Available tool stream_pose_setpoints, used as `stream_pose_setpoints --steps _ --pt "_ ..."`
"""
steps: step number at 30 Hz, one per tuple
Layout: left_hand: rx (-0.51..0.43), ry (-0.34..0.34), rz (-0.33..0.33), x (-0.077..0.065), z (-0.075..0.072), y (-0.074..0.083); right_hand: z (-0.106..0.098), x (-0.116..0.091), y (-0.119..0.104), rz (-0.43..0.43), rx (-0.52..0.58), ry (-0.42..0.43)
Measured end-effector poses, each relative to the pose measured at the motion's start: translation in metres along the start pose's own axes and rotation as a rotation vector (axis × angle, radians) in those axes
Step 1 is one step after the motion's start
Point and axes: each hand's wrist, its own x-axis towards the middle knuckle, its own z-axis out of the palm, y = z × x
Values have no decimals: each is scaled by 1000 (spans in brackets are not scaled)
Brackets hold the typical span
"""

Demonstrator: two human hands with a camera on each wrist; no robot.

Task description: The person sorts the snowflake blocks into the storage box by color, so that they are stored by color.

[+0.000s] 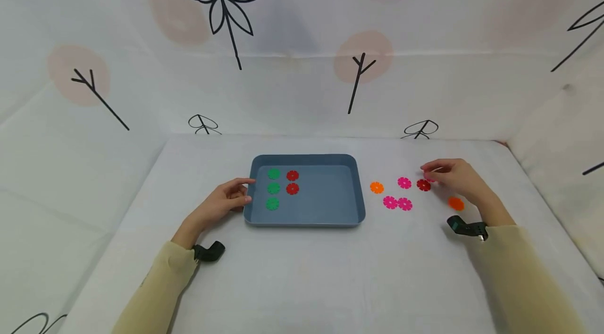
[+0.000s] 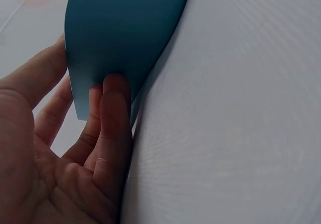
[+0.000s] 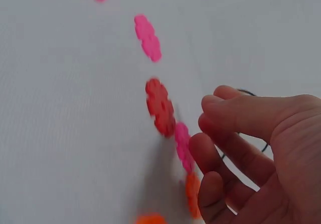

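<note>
My left hand (image 1: 219, 203) holds the left side of a blue-grey tray (image 1: 306, 219), its fingertips at the rim and against the outer wall. Three green flower-shaped discs (image 1: 273, 188) lie in a column in the tray, beside two red ones (image 1: 292, 189). Off to the tray's right, my right hand (image 1: 452, 176) reaches over a red flower-shaped disc (image 1: 423, 185) and a pink one that it partly covers. In the right wrist view thumb and fingertips come close together near the red disc (image 3: 160, 107), with nothing visible between them.
Between tray and right hand lie an orange disc (image 1: 377, 187) and several pink discs (image 1: 404, 183). Another orange disc (image 1: 456, 204) sits by the right wrist. White patterned cloth (image 1: 302, 93) rises behind the white-covered table (image 1: 302, 281).
</note>
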Motion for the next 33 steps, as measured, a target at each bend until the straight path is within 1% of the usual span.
stream_pose_setpoints --steps 4,9,15,23,28,33 --pt "-4 2 -1 -1 0 1 -6 -7 8 -1 -24 -17" --pt "-2 2 0 0 1 0 -4 -10 10 -9 -85 -41" --pt "-13 -2 1 1 2 1 3 -9 4 -55 -148 -45" --pt "8 9 -3 1 -1 0 7 -1 -10 -55 -275 -58" --pt "13 3 18 0 0 1 7 0 -13 -40 -275 -75" --pt "11 -5 30 0 0 0 8 -1 -10 -46 -240 -82"
